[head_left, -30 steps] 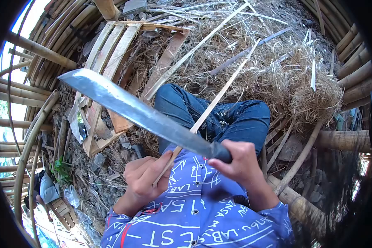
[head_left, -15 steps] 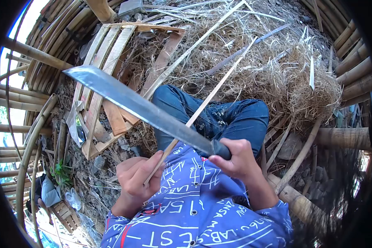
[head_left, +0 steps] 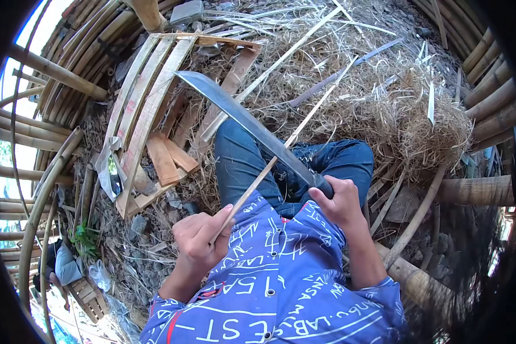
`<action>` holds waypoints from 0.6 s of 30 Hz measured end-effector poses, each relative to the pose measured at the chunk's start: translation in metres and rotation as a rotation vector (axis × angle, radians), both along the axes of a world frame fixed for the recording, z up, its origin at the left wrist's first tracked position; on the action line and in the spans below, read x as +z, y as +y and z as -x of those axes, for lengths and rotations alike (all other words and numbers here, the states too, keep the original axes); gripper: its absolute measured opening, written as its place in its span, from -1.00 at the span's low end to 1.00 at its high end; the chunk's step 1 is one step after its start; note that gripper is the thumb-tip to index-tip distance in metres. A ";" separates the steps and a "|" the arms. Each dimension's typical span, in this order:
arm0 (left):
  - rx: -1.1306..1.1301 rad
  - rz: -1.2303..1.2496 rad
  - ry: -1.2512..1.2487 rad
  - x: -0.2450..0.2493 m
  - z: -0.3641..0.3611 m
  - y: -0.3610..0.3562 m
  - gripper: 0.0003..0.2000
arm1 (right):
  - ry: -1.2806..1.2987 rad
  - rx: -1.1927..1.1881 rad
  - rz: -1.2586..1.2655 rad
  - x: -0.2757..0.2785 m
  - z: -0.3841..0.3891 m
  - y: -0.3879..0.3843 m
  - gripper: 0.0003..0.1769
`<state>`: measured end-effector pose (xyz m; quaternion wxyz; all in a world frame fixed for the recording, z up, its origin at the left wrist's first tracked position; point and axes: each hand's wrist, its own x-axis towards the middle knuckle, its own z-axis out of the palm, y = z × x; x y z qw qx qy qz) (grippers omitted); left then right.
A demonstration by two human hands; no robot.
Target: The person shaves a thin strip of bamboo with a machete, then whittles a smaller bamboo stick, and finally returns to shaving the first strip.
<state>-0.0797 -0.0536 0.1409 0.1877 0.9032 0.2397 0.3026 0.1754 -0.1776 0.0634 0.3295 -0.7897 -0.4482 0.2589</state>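
My left hand (head_left: 203, 236) grips the near end of a long, thin bamboo strip (head_left: 252, 186), thumb along its top. The strip slants away up and to the right, over my lap toward the shavings. In my right hand (head_left: 339, 202) is the dark handle of a machete (head_left: 241, 120), fingers wrapped round it. Its long blade points up and to the left and crosses over the strip above my knees, with the lower part of the edge at the strip.
A heap of curly shavings (head_left: 407, 120) spreads beyond my legs. Left of it lies a slatted wooden frame (head_left: 175, 60) with short wood pieces (head_left: 162, 160). Bamboo poles (head_left: 69, 77) wall both sides. At the lower left, part of a person (head_left: 67, 269) shows beside a wooden crate (head_left: 89, 298).
The machete has moved away from me along the strip, its tip swinging up and to the right. My left hand has shifted slightly right, still holding the strip.
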 end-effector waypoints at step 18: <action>-0.005 -0.008 0.010 -0.006 0.004 -0.002 -0.78 | -0.042 -0.135 0.085 -0.026 -0.030 0.010 -0.43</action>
